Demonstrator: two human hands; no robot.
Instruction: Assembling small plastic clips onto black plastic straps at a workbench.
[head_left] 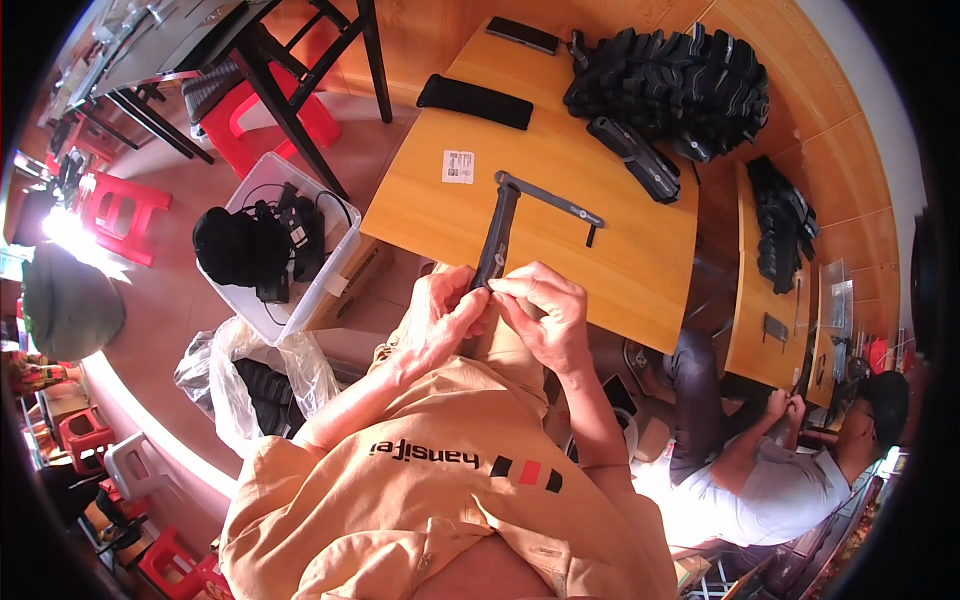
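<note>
A long dark grey strap-like piece (497,232) lies bent in an L on the wooden table, its far leg running right and a short black tab sticking out near that end. Its near leg comes over the table's front edge to my hands. My left hand (440,315) is closed on the near end, fingertips pinching it. Close against it, my right hand (550,308) pinches the same end between thumb and forefinger. My fingers cover the very tip, so what is there is hidden.
On the wooden table (420,200) are a white label (458,167), a black pouch (475,102), a dark flat box (522,36) and a heap of black bundled straps (670,85). A clear bin (345,262) with black gear stands left. A co-worker (760,490) sits right.
</note>
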